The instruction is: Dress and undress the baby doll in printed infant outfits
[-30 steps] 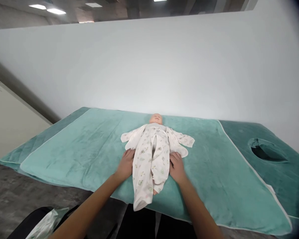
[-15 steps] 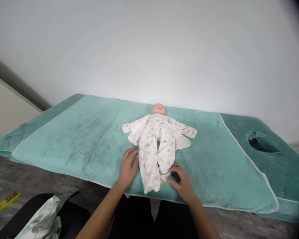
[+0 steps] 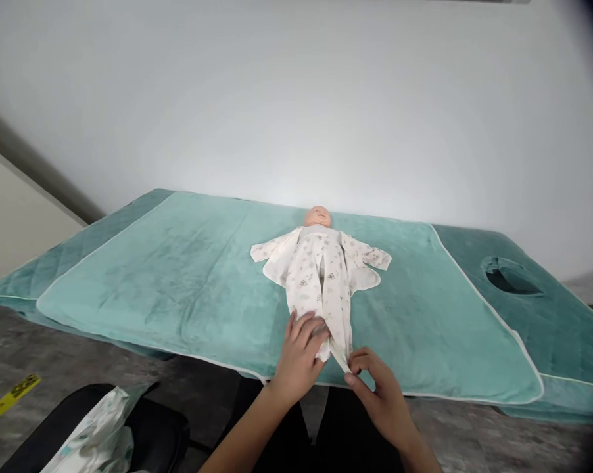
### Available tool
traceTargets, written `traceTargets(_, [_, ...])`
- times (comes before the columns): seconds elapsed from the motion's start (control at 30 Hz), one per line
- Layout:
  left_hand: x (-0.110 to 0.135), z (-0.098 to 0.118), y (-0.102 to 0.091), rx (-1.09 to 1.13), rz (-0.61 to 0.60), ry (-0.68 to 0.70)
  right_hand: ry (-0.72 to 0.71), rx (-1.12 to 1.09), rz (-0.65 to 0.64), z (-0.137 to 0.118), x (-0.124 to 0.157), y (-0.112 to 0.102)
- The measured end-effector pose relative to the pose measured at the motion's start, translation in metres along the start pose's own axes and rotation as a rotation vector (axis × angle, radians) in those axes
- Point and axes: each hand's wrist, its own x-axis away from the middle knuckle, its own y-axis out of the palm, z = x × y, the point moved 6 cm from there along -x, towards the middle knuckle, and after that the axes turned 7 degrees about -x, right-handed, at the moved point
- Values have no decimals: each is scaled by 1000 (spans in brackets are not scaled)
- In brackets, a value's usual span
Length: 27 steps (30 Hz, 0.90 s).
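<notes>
A baby doll [image 3: 317, 216] lies on its back on a teal towel [image 3: 178, 276], dressed in a white patterned sleepsuit [image 3: 321, 276] whose legs point toward me. My left hand [image 3: 299, 358] is wrapped around the near end of one sleepsuit leg. The fingers of my right hand [image 3: 380, 391] pinch the tip of the other leg, pulling it toward the table's front edge.
The towel covers a darker teal massage table [image 3: 547, 309] with a face hole [image 3: 511, 279] at the right end. A white wall stands behind. At the lower left a plastic pack [image 3: 94, 437] lies on a black seat, with yellow tape [image 3: 10, 401] on the floor.
Both hands slid down from beside the doll's waist to the foot ends of the sleepsuit and closed on them. The view tilted down.
</notes>
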Motion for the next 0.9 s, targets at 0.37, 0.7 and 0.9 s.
traceTargets(0.37, [27, 7, -41, 55, 204, 157, 77, 66, -249, 16, 6, 9])
traceTargets(0.7, [-60, -83, -28, 210, 298, -205, 58, -128, -3, 19, -156, -36])
traceTargets(0.9, [-201, -164, -2, 296, 165, -357, 165, -92, 411, 98, -281, -46])
